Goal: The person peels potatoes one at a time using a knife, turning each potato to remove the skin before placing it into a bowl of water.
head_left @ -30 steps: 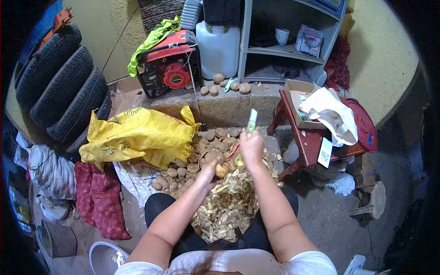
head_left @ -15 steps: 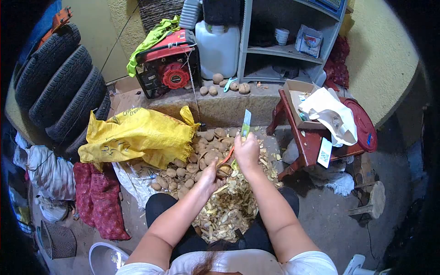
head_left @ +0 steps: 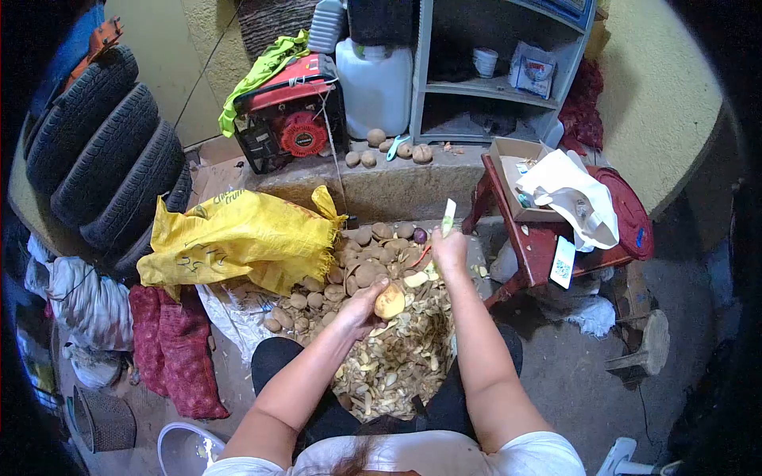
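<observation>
My left hand (head_left: pixel 366 306) is closed around a partly peeled potato (head_left: pixel 390 302), its yellow flesh bare on the lower side and brown skin on the upper side. To the right and a little higher, my right hand (head_left: pixel 449 252) grips a peeler (head_left: pixel 449 216). Its pale greenish-white end sticks up above the fist, and an orange part shows at the left of the fingers. A pale strip of peel (head_left: pixel 416 279) lies or hangs just below that orange part. Unpeeled potatoes (head_left: pixel 369 274) are piled beyond my left hand, and a heap of peelings (head_left: pixel 397 365) lies between my knees.
A yellow sack (head_left: pixel 238 242) lies left of the potatoes. Ahead, a low ledge (head_left: pixel 294 184) carries a red generator (head_left: pixel 302 131) and a white jerrycan (head_left: pixel 376 91). At right stands a red stool (head_left: pixel 524 262) with a box, phone and lid. A basin (head_left: pixel 178 448) sits lower left.
The two hands have moved apart. The potato in my left hand has turned to show its yellow flesh, and my right hand has shifted right with the peeler. A purple onion now shows beyond the potatoes.
</observation>
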Tool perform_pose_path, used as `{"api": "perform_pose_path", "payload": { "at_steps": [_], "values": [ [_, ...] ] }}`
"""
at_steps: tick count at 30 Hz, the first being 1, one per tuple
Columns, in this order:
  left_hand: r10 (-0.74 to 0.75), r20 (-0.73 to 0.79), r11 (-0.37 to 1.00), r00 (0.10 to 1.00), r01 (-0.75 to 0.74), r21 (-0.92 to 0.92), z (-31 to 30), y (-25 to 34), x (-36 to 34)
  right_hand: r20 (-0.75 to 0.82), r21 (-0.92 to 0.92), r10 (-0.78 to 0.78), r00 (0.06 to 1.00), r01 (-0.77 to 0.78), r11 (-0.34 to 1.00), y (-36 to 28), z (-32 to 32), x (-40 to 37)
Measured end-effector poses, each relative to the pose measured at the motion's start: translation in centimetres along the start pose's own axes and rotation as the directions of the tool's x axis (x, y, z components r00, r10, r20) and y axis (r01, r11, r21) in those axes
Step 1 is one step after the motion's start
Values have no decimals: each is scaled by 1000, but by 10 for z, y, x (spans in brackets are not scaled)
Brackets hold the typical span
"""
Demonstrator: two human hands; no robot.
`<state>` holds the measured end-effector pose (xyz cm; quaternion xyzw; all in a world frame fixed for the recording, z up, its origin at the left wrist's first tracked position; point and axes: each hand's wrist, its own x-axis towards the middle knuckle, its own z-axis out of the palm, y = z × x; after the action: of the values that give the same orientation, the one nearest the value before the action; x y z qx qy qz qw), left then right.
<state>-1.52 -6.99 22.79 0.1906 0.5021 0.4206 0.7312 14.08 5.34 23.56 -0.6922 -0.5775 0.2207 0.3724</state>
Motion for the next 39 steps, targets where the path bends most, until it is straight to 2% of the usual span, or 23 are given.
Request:
{"api": "perform_pose_path", "payload": {
  "at_steps": [2,3,5,7,9,10,11,13,15,17,20,21,23,24,26,27,28,31,33,35,37,38,39],
  "values": [
    [22,-1,1000,1000,-22,-2,-2,6,-1,-69,82,33,997,-28,996,7,1,6],
    [41,0,999,999,-41,-6,-4,8,-2,-69,80,28,997,-22,997,5,-1,6],
    [31,47,1000,998,-30,-6,-11,5,3,-57,225,60,997,-46,973,2,-5,5],
    [16,76,992,997,-6,-129,-11,4,4,-64,255,32,997,-14,967,-1,-4,3],
    [27,54,985,998,-17,-174,-14,-2,13,40,296,33,999,-43,954,-12,-9,-4],
    [17,83,979,996,1,-205,-15,-3,13,-77,76,-53,996,59,995,-18,-12,-6],
    [7,111,972,994,20,-234,-16,-4,13,-76,76,-54,996,60,995,-16,-12,-2],
    [5,39,946,999,8,-324,-12,-1,13,114,487,-14,993,-44,872,-7,-15,9],
    [-4,-28,913,1000,-8,-407,-10,0,14,46,472,-63,997,34,881,-8,-19,9],
    [-35,-37,908,999,16,-418,-13,2,15,-71,167,-115,991,126,978,-19,-28,2],
    [11,0,903,1000,-10,-430,-15,0,19,-124,64,-149,981,158,985,-26,-25,-4],
    [9,-1,903,1000,-9,-430,-15,-2,21,-123,64,-147,981,156,986,-26,-22,-5],
    [-3,-59,935,998,-18,-353,-15,-6,26,3,339,-89,996,83,937,-28,-16,-5],
    [-3,-58,936,998,-18,-353,-11,-8,27,22,360,-99,995,84,929,-32,-14,-11],
    [40,-227,930,973,-120,-349,-4,-12,30,53,394,-144,988,112,912,-39,-10,-24],
    [39,-226,930,973,-118,-347,-2,-13,30,66,397,-152,986,113,911,-41,-6,-30],
    [78,-247,942,966,-153,-300,0,-14,28,15,267,-185,983,174,948,-41,-2,-34],
    [89,-220,943,972,-153,-297,0,-11,22,26,196,-149,988,141,970,-43,-1,-38],
    [219,-158,951,963,-247,-188,-12,-16,32,-5,182,-142,990,140,973,-31,4,-26],
    [213,-153,959,965,-237,-155,-5,-6,14,-130,65,-78,988,87,994,-22,-6,-9],
    [209,-148,967,967,-227,-118,-12,-1,12,-187,200,-11,982,50,979,-13,-12,5],
    [205,-156,953,966,-233,-193,-21,-2,21,-142,425,1,990,60,903,-12,-16,10],
    [199,-165,932,966,-239,-273,-26,-5,26,-75,501,13,997,26,865,4,-12,23]
  ]
}}
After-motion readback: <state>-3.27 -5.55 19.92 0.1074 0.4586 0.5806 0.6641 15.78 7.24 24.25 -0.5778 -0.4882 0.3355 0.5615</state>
